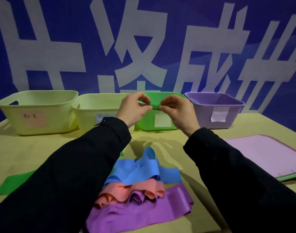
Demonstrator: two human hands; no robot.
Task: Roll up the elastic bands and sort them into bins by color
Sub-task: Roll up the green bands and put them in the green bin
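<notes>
My left hand (134,108) and my right hand (175,111) are raised in front of the green bin (147,126), each pinching one end of a green elastic band (153,105) held between them. More of the green band (14,182) lies flat on the table at the lower left, passing under my left sleeve. A pile of bands lies below my arms: blue (140,170) on top, orange (132,190) under it, purple (143,214) nearest me. Behind stand two pale yellow bins (37,113) (93,115) and a purple bin (216,111).
The bins stand in a row along the table's far edge against a blue banner with large white characters. A pink board (268,153) lies on a green one at the right side of the wooden table (42,148).
</notes>
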